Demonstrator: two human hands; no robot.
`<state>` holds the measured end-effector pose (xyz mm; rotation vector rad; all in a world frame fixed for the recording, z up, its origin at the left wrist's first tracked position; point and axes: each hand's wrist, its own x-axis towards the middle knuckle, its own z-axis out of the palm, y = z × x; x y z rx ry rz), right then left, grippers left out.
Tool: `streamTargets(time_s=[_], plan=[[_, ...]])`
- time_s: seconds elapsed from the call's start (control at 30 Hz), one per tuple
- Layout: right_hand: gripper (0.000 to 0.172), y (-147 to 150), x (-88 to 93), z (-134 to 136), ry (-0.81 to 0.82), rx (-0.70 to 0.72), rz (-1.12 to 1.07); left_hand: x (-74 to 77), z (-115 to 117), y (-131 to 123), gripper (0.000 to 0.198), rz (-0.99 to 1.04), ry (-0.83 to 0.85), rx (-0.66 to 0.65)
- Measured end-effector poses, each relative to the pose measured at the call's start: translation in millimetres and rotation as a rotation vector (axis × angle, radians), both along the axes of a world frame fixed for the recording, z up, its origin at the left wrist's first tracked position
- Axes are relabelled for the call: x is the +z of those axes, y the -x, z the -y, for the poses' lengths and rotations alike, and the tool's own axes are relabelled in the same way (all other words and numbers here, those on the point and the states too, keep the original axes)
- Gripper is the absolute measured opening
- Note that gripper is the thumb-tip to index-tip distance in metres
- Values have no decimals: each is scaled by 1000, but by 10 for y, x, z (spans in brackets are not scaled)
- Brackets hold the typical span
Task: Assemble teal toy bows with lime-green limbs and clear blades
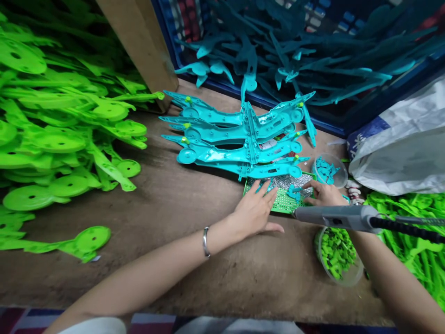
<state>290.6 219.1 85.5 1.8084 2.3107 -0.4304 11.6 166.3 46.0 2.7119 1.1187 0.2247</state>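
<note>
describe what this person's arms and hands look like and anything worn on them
The left hand and right hand are bare: no gloves, no rings that I can see. A thin silver metal bangle circles the left wrist. The left forearm and right forearm are uncovered; a bit of white cloth at the bottom edge by the left upper arm may be a short sleeve.

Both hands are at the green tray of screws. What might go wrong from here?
1. The stacked teal parts lie over the far edge of the green tray; the left hand pressing there might shift them.
2. The grey screwdriver crosses the right forearm, so lifting the right hand could knock it.
3. The cup of green bits stands near the front edge of the table beside that forearm and may get tipped.
</note>
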Motion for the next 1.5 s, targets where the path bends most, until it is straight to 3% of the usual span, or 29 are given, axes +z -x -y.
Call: streamTargets(time_s=[0.17,0.37,0.53,0.63,0.73,0.9,1.13,1.27,1.37,1.5], plan=[[36,134,11,10,-7,-5,-93,47,204,125,95,27,-49,32],[32,219,-39,-31,-20,-21,-106,177,954,254,65,140,-98,56],[20,382,-142,-76,-57,15,-106,-76,1458,282,37,298,-17,100],[23,357,-99,-79,-55,50,-95,-247,1602,283,33,367,-5,158],[34,185,-9,-74,5,5,63,-343,1639,287,34,419,11,218],[25,120,-18,-101,86,-17,129,-389,1611,266,32,443,28,256],[20,717,-149,-201,76,82,-90,-346,1529,262,34,480,11,238],[22,586,-13,-216,62,85,-260,-144,1025,192,37,504,-69,205],[18,207,150,-159,15,0,-344,-19,485,52,39,397,-81,116],[15,-290,278,-42,-15,-102,-423,-12,-39,-163,44,244,-34,-74]])
